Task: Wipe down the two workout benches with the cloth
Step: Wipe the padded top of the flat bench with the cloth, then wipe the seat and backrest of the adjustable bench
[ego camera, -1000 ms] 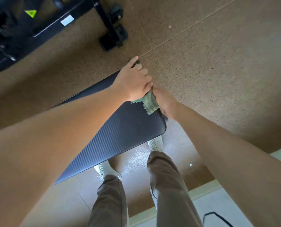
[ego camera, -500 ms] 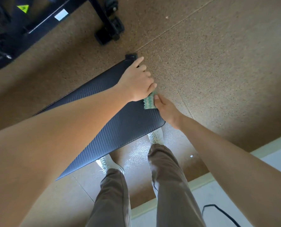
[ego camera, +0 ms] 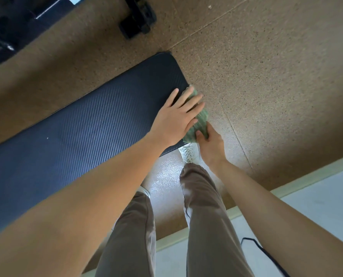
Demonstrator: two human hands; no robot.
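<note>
Left hand [ego camera: 174, 118], fingers spread flat, presses cloth [ego camera: 201, 119] onto bench [ego camera: 86, 126] end edge. Right hand [ego camera: 210, 145] pinches the cloth's near end. Advise even pressure and overlapping strokes.

The person wears loose, plain trousers [ego camera: 205, 216] of a brownish-grey cloth, with soft folds running down each leg and a thin dark seam line on the inner side of the right leg. Below the hems are white shoes: the right shoe [ego camera: 189, 153] has white laces crossed over its top, while the left shoe [ego camera: 144, 191] shows only as a pale sliver. Both forearms [ego camera: 98, 196] are bare as far as the picture's edge, as are the left hand [ego camera: 174, 120] and the right hand [ego camera: 211, 144].
</note>
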